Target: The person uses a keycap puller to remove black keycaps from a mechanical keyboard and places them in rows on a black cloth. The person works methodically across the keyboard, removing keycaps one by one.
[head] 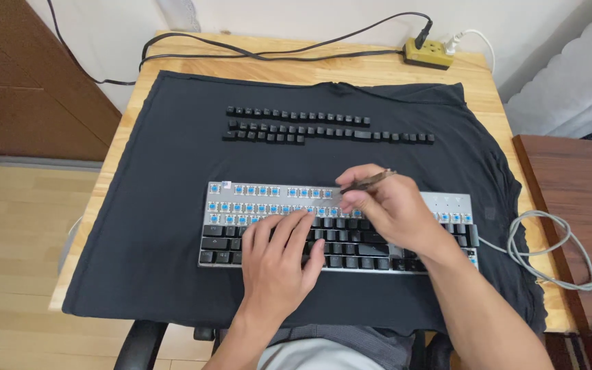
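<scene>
Our left hand (279, 257) lies spread flat on the keyboard (337, 226); right hand (388, 205) pinches a thin tool (368, 181) over its bared blue switches. Dark cloth (159, 205) covers the wooden desk (310, 68). Farther: removed keycaps (310, 125) in rows, power strip (429, 53) by the wall.

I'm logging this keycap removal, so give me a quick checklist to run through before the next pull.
1. Left hand flat on the silver keyboard with blue switches: ok.
2. Right hand grips the thin brown puller tool: ok.
3. Tool tip seated on a cap: cannot tell, fingers hide it.
4. Removed black keycaps lined up in rows, apart from the keyboard: ok.
5. Dark cloth lies under the keyboard: ok.
</scene>
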